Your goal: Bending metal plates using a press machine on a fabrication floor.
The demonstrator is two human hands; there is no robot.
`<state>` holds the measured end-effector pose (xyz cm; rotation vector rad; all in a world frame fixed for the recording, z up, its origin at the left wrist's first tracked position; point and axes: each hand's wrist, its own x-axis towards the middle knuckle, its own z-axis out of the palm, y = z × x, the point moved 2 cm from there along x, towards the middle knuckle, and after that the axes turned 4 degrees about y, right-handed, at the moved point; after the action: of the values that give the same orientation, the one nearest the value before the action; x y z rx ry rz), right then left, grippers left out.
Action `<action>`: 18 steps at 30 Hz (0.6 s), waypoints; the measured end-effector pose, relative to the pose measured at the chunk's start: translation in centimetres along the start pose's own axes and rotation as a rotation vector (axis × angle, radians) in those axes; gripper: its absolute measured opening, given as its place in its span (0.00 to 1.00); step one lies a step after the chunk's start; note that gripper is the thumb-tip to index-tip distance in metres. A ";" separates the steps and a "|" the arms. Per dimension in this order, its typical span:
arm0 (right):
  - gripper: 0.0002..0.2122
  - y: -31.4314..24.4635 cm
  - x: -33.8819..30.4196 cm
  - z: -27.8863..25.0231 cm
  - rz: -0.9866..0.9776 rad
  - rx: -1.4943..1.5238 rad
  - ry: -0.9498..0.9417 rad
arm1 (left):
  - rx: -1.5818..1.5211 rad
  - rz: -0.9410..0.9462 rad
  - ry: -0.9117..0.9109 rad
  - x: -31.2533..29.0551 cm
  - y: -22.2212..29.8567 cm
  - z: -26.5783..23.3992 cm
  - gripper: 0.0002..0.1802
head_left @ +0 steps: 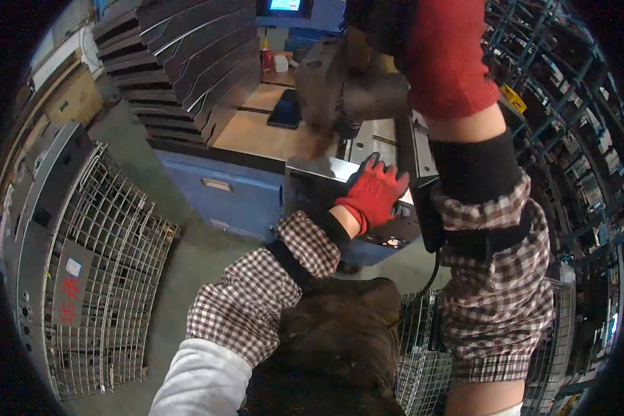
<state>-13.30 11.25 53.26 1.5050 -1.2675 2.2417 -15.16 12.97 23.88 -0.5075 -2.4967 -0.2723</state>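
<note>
My left hand (374, 192), in a red glove with dark fingertips, lies over the shiny top edge of a dark metal panel (308, 191) at the workbench front. Its fingers are spread across the metal. Raised at the upper right is my right hand (454, 59), also red-gloved; its fingers are dark, blurred and partly cut off by the frame's edge. Beside it is a blurred, heavy grey-brown block with a cylinder (371, 97), above the bench. Whether my right hand grips any part of it, I cannot tell.
Dark bent metal panels (180, 66) are stacked at the bench's far left. A black phone (285, 109) lies on the wooden top of the blue workbench (222, 197). Left of me stands a wire cage (111, 270); racks with parts (568, 118) line the right.
</note>
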 end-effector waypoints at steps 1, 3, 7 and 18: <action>0.11 -0.1 -0.4 -0.1 0.030 0.078 -0.059 | -0.064 0.020 0.065 0.2 0.1 0.8 0.48; 0.11 0.1 -2.2 1.9 0.074 0.209 -0.110 | 0.002 -0.002 0.081 -1.4 -1.3 0.9 0.47; 0.14 0.5 -3.5 3.8 0.089 -0.019 0.141 | -0.530 -0.025 0.358 -2.8 -5.9 7.2 0.46; 0.12 1.6 -4.9 0.5 -0.108 -0.186 0.109 | -0.059 0.014 0.012 0.3 -0.6 1.2 0.44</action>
<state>-11.53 11.38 48.42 1.3329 -1.2896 2.0464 -16.26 12.84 23.00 -0.5452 -2.4791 -0.3437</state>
